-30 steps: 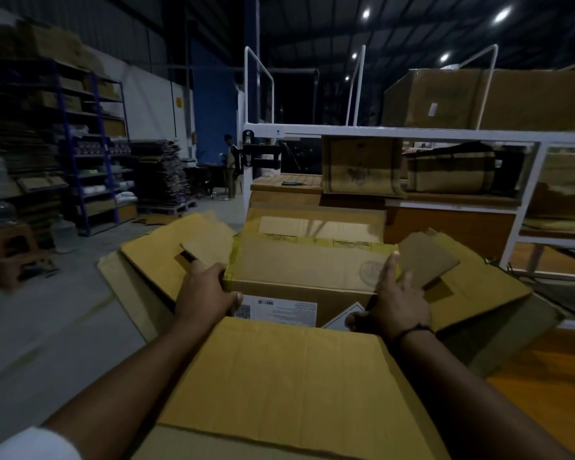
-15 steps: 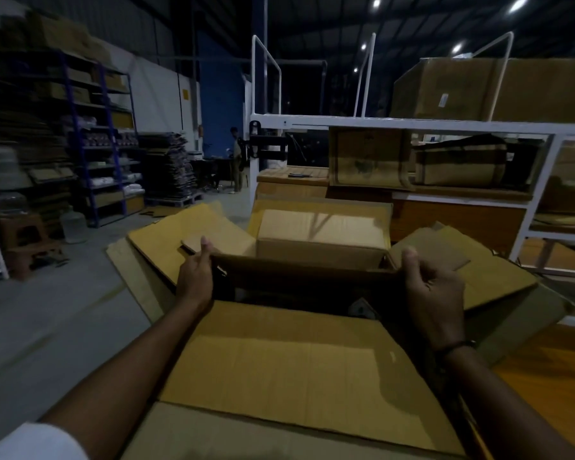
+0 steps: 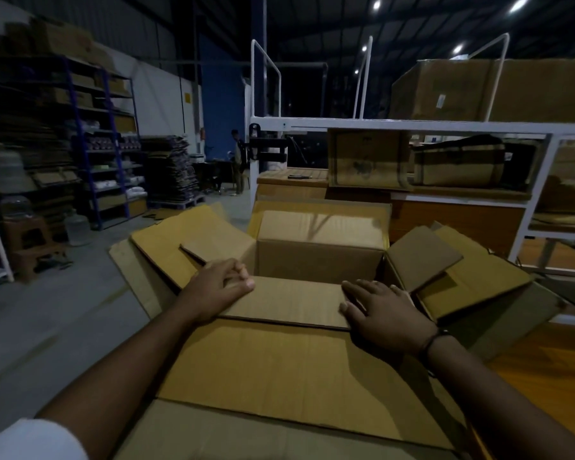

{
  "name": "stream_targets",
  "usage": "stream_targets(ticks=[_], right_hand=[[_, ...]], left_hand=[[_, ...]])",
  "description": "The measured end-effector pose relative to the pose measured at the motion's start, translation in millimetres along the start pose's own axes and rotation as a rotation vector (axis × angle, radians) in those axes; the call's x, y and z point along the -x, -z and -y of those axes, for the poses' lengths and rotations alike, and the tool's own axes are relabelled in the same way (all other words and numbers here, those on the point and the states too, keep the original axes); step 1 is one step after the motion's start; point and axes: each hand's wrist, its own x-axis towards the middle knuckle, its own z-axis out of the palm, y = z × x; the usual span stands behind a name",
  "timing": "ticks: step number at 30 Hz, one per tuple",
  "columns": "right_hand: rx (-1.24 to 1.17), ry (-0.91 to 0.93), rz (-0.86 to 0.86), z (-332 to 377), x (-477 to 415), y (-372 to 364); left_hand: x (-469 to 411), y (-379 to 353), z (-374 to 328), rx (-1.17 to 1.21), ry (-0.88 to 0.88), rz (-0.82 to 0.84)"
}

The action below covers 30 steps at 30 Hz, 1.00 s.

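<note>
Open concrete floor lies left, a white rack close right. The left hand curls round the left edge of the flap; the right hand presses it flat, fingers spread.

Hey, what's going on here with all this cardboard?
A person seems to be closing a large cardboard box in a warehouse. Both hands are on a small flap folded across the opening. The right hand lies flat on its right end, and the left hand sits on its left end with curled fingers. The side flaps are spread open, and a smaller box shows inside.
</note>
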Motion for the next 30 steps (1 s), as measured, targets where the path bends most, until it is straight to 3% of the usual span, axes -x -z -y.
stream_targets(ticks=[4, 11, 18, 30], right_hand=[[0.006, 0.082, 0.040, -0.3, -10.0, -8.3], [-0.064, 0.161, 0.104, -11.1, -18.1, 0.5], [0.059, -0.217, 0.014, -5.5, -17.1, -11.0], [0.155, -0.192, -0.013, 4.1, -7.1, -13.6]], left_hand=[[-6.2, -0.2, -2.8, -0.347, 0.097, 0.144], [-10.9, -0.5, -11.6, -0.555, 0.168, 0.237], [-12.3, 1.8, -29.7, -0.715, 0.209, 0.281], [-29.0, 0.7, -38.6, -0.855, 0.205, 0.366]])
